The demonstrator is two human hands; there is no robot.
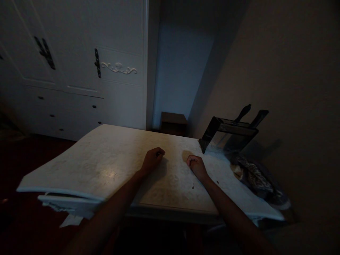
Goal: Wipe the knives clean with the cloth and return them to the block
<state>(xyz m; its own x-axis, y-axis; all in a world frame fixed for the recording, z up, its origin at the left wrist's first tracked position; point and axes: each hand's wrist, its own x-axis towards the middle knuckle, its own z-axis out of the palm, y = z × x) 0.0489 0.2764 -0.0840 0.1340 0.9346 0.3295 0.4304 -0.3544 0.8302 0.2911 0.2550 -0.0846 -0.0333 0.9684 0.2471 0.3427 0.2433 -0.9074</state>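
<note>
Both hands are over the pale, stained tabletop (pixel 117 156). My left hand (pixel 152 158) is loosely curled, thumb side up, with a small dark hollow between thumb and fingers; nothing shows in it. To its right, my right hand (pixel 196 165) is closed in a fist with its fingers folded in, and no object shows in it either. The hands are apart from each other. A tan round patch (pixel 186 154) lies just beyond the right knuckles; I cannot tell whether it is a stain or a thing. Small dark specks (pixel 193 186) lie near the right wrist.
A black stand (pixel 231 127) with two dark handles rises at the table's back right. Crumpled patterned cloth (pixel 256 173) lies along the right edge by the wall. A white wardrobe (pixel 79 63) stands behind on the left, a brown box-like piece (pixel 174 118) beyond the table. The light is dim.
</note>
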